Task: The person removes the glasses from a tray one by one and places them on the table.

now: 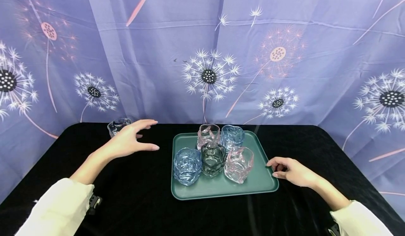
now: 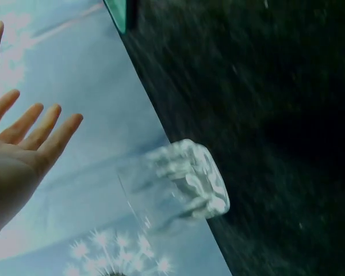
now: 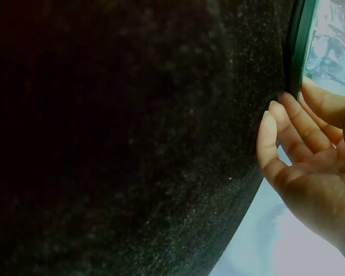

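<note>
A green tray (image 1: 218,194) carries several wavy-sided glasses. In its front row stand a blue glass (image 1: 187,167), a smoky grey glass (image 1: 213,160) and a pale pink glass (image 1: 238,165). Behind them are another pink glass (image 1: 208,135) and another blue glass (image 1: 232,136). My right hand (image 1: 292,171) pinches the tray's right rim between thumb and fingers. My left hand (image 1: 133,141) hovers left of the tray, fingers spread, holding nothing. A clear glass (image 1: 117,126) stands by the table's back left edge, partly hidden behind the left hand; the left wrist view shows this glass (image 2: 190,181) apart from the fingers.
Black cloth (image 1: 139,197) covers the table. A purple curtain (image 1: 164,71) with dandelion prints hangs right behind the table's back edge and along both sides.
</note>
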Tool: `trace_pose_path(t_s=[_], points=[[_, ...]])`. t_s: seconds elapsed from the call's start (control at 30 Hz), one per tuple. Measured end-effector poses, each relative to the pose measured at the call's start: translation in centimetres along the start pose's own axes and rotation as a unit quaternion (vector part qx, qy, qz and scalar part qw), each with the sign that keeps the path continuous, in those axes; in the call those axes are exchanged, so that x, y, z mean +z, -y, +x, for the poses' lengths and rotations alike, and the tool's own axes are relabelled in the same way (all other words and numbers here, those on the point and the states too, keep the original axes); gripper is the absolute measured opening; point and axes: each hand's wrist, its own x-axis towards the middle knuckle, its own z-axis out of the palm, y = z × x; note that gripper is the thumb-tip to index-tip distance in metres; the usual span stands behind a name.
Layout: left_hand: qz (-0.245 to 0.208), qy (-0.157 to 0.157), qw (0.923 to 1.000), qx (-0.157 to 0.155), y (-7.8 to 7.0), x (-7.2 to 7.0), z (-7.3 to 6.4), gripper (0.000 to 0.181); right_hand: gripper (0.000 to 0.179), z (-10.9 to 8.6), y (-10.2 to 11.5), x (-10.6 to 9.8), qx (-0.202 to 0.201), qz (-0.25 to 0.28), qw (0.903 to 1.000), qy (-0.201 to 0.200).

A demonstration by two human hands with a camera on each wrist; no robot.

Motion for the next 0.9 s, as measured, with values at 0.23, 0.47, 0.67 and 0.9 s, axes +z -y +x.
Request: trace_pose_path(t_s=[0.23,0.47,0.67,0.9], points=[[-0.033,0.03,0.9979,0.046,-1.5,2.3,0.1,0.074,0.022,0.0,0.0,0.0,0.001,-0.002,1.0,-0.003],[-0.041,0.082,0.9941,0.059,-3.1,4.7,-0.1,0.079,0.021,0.0,-0.1,0.2,-0.002,-0.004,1.0,-0.007],[-0.011,0.111,0.9893,0.093,-3.7,6.3,-0.1,0.079,0.021,0.0,0.0,0.1,0.0,-0.003,1.0,-0.006],[-0.038,0.15,0.985,0.077,-4.1,7.0,0.1,0.076,0.021,-0.1,0.1,0.1,0.007,-0.004,1.0,-0.005]])
